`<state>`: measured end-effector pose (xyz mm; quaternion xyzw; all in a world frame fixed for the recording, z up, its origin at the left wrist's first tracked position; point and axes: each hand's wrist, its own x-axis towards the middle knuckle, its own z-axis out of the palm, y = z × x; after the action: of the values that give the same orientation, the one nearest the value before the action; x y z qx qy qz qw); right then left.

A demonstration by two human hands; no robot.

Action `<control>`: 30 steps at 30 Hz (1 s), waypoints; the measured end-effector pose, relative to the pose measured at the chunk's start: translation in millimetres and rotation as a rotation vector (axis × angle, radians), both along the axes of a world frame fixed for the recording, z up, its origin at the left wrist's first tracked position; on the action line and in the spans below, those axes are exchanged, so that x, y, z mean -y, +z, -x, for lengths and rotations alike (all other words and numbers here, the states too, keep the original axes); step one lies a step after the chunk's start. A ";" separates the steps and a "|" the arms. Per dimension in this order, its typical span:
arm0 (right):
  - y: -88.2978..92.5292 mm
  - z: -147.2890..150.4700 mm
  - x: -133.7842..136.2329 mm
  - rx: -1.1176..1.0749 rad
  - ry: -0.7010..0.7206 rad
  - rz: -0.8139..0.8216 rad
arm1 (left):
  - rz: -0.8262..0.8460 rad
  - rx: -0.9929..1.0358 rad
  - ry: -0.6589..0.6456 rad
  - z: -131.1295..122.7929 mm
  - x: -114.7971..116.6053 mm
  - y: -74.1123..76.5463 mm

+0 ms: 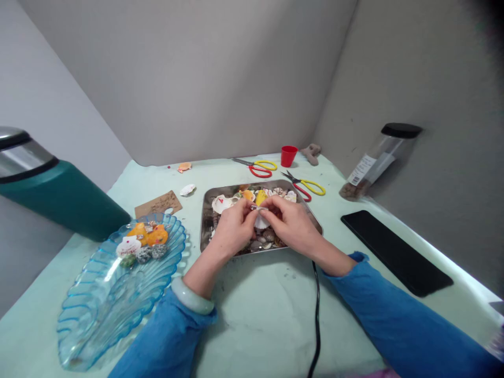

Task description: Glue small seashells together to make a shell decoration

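Observation:
Both hands meet fingertip to fingertip above a metal tray (202, 226) filled with seashells. My left hand (235, 223) and my right hand (292, 220) are closed in a pinch, holding a small silvery piece (258, 208) between them. Just under the fingertips is a white ribbed shell (262, 222); whether it hangs from that piece or lies in the tray, I cannot tell. Around the hands in the tray are a white shell with a red mark (222, 203), a yellow piece (260, 197) and several brown shells (270, 234).
On the left, a blue glass dish (114, 304) bears decorated shells, beside a green bottle (74, 194) and brown card (157, 203). Behind the tray are two scissors (262, 167) (307, 186) and a red cup (289, 156). Rightward are a clear jar (380, 157), black slab (396, 252) and black cable (317, 315).

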<state>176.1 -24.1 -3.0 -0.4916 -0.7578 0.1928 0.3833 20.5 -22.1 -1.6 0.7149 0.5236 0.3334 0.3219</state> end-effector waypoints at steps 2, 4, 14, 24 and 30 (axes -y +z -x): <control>-0.6 -0.3 -0.6 0.005 0.006 0.005 | 0.011 0.003 0.002 -0.3 0.3 0.5; -0.6 -0.3 -0.7 0.003 0.011 0.008 | 0.015 0.011 0.003 -0.6 0.6 0.7; 1.0 0.3 0.6 -0.004 -0.005 0.003 | -0.004 0.014 0.017 -0.8 0.1 0.6; 0.3 1.0 0.6 -0.006 -0.027 0.009 | -0.025 -0.005 0.056 -1.1 -0.4 0.6; 0.5 0.8 0.5 0.011 -0.023 0.021 | -0.001 0.033 0.031 -1.2 -0.2 0.6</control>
<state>175.4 -24.6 -2.5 -0.5055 -0.7519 0.1938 0.3762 21.6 -21.9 -1.0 0.7013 0.5289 0.3504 0.3250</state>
